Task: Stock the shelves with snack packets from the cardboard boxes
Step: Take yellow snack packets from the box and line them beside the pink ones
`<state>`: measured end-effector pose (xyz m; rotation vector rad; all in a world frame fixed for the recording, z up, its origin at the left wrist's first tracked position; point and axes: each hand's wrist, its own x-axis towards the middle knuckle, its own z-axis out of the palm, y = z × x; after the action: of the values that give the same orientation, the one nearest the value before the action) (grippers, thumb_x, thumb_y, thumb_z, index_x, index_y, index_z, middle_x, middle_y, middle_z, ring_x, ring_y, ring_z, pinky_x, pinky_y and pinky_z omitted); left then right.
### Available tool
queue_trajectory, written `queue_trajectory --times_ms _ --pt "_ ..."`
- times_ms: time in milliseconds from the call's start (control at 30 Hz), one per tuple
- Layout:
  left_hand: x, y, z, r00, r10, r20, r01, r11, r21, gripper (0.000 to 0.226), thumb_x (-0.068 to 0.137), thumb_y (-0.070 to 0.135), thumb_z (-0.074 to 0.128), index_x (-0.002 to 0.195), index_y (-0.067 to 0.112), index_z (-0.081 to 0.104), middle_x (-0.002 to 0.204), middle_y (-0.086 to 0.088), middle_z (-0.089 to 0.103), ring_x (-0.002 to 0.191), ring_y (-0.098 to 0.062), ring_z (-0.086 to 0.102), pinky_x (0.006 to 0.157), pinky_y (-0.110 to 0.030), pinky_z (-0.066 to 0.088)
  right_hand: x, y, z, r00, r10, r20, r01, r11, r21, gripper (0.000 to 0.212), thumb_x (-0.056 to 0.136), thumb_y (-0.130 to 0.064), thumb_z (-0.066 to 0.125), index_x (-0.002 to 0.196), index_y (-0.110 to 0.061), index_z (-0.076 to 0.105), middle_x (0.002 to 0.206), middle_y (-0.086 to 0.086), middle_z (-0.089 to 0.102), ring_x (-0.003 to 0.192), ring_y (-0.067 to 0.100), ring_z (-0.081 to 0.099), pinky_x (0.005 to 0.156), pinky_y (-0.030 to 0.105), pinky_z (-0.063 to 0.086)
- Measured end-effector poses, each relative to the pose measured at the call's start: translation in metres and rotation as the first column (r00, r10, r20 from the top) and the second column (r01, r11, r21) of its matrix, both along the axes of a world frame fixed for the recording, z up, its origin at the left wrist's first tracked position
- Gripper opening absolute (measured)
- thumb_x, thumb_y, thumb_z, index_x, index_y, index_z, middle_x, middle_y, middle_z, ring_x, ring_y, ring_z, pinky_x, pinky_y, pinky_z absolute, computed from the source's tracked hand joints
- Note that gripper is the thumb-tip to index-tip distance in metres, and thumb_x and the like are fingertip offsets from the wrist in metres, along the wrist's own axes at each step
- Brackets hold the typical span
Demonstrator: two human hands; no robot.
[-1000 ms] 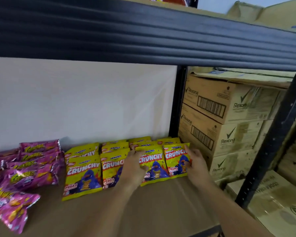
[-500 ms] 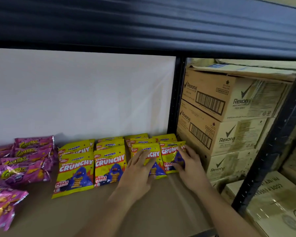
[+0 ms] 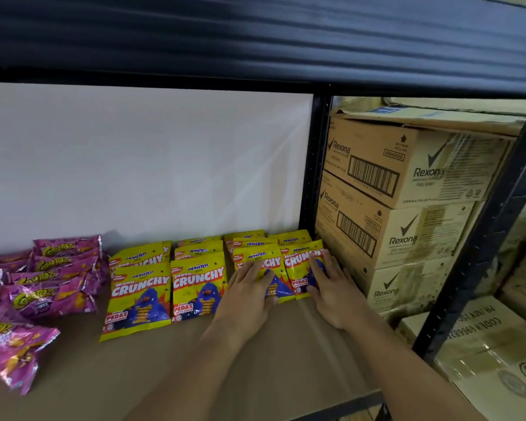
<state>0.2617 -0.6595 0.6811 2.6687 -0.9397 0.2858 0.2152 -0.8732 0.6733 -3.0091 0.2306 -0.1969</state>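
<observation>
Brown shelf (image 3: 271, 369) under a dark beam, white wall behind: I see my left hand (image 3: 249, 296) lying flat, fingers straight, on a yellow packet (image 3: 260, 259) in the front row, and my right hand (image 3: 331, 287) pressing flat on the next packet (image 3: 298, 265) by the black post (image 3: 312, 165). More yellow packets (image 3: 140, 296) lie to the left, pink packets (image 3: 43, 287) beyond. Stacked boxes (image 3: 407, 208) stand right of the post.

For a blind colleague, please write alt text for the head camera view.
Two hands, left hand and right hand, press flat on yellow Crunchy snack packets lined on a brown shelf. Pink packets lie left; stacked Rexona boxes stand right.
</observation>
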Motion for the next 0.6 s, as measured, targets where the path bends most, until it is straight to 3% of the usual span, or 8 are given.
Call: queue_trajectory --times_ms 100,167,333,400,500,600 --pt "-0.006 0.004 -0.001 1.0 0.001 -0.012 -0.002 0.999 -0.037 0.06 0.103 0.046 0.044 0.156 0.029 0.024 0.166 0.003 0.004 0.153 -0.018 -0.006 0.122 -0.032 0.007 -0.009 0.01 0.004 0.997 0.003 0.08 -0.007 0.999 0.05 0.071 0.104 -0.044 0.033 0.157 -0.023 -0.009 0.164 0.006 -0.016 0.152 0.022 -0.01 0.124 0.038 0.003" --pt "-0.014 0.011 -0.003 1.0 -0.016 -0.005 0.016 0.997 -0.071 0.061 0.102 0.044 0.046 0.157 0.03 0.024 0.166 0.004 0.008 0.153 -0.017 -0.002 0.122 -0.031 0.01 -0.023 0.023 0.007 0.988 0.028 0.149 -0.041 0.996 0.081 0.069 0.103 -0.044 0.038 0.158 -0.022 0.003 0.166 0.005 -0.004 0.153 0.023 0.002 0.124 0.039 0.014" --pt "-0.045 0.054 -0.005 0.997 -0.067 -0.031 0.057 0.964 -0.259 0.053 0.097 0.038 0.058 0.147 0.026 0.045 0.146 0.004 0.044 0.139 -0.02 0.036 0.116 -0.034 0.031 -0.073 0.079 0.01 0.97 0.07 0.231 -0.129 0.96 0.25 0.056 0.101 -0.038 0.049 0.153 -0.023 0.033 0.161 -0.003 0.024 0.145 0.018 0.03 0.114 0.032 0.031" --pt "-0.066 0.082 -0.007 0.996 -0.08 -0.04 0.064 0.948 -0.311 0.049 0.095 0.037 0.061 0.142 0.027 0.05 0.138 0.003 0.051 0.132 -0.021 0.044 0.112 -0.032 0.035 -0.096 0.109 0.006 0.96 0.082 0.268 -0.157 0.95 0.27 0.051 0.1 -0.038 0.051 0.147 -0.022 0.042 0.154 -0.007 0.035 0.137 0.017 0.041 0.11 0.031 0.037" --pt "-0.105 0.136 -0.013 0.995 -0.083 -0.053 0.056 0.919 -0.391 0.043 0.096 0.037 0.06 0.138 0.031 0.053 0.133 0.007 0.053 0.126 -0.014 0.045 0.105 -0.027 0.039 -0.132 0.161 -0.001 0.931 0.101 0.352 -0.196 0.949 0.246 0.041 0.098 -0.033 0.057 0.134 -0.015 0.057 0.133 -0.003 0.052 0.123 0.016 0.049 0.104 0.019 0.033" --pt "-0.146 0.199 -0.026 0.992 -0.113 0.06 0.128 0.892 -0.434 0.035 0.094 0.029 0.063 0.129 0.026 0.061 0.117 0.008 0.057 0.112 -0.014 0.05 0.097 -0.029 0.044 -0.17 0.218 -0.009 0.891 0.133 0.433 -0.249 0.942 0.223 0.032 0.097 -0.032 0.06 0.124 -0.016 0.063 0.117 -0.006 0.055 0.111 0.012 0.052 0.097 0.021 0.039"
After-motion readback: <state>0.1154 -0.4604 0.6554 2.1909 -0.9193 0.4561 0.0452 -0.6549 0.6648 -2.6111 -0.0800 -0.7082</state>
